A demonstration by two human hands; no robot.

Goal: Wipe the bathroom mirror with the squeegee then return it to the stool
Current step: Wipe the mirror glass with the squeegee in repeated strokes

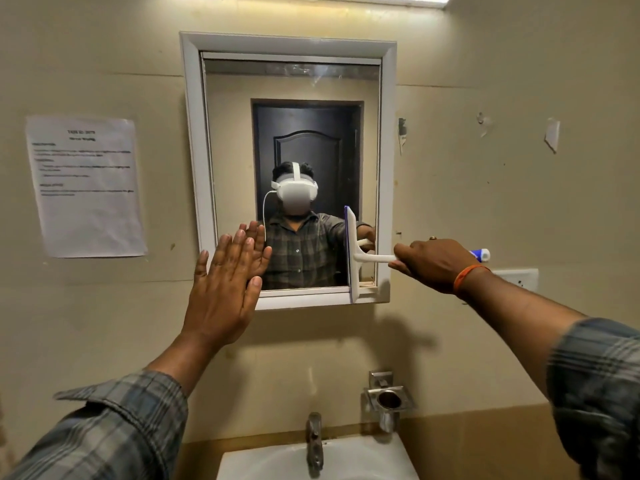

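I see my right hand clenched around one white plastic squeegee, its straight blade upright against the glossy rectangular mirror at its right edge, my left hand flat, fingers together.

The mirror was hung on the wall above the sink, a paper sheet to its left, the squeegee set against its lower right, a socket farther right.
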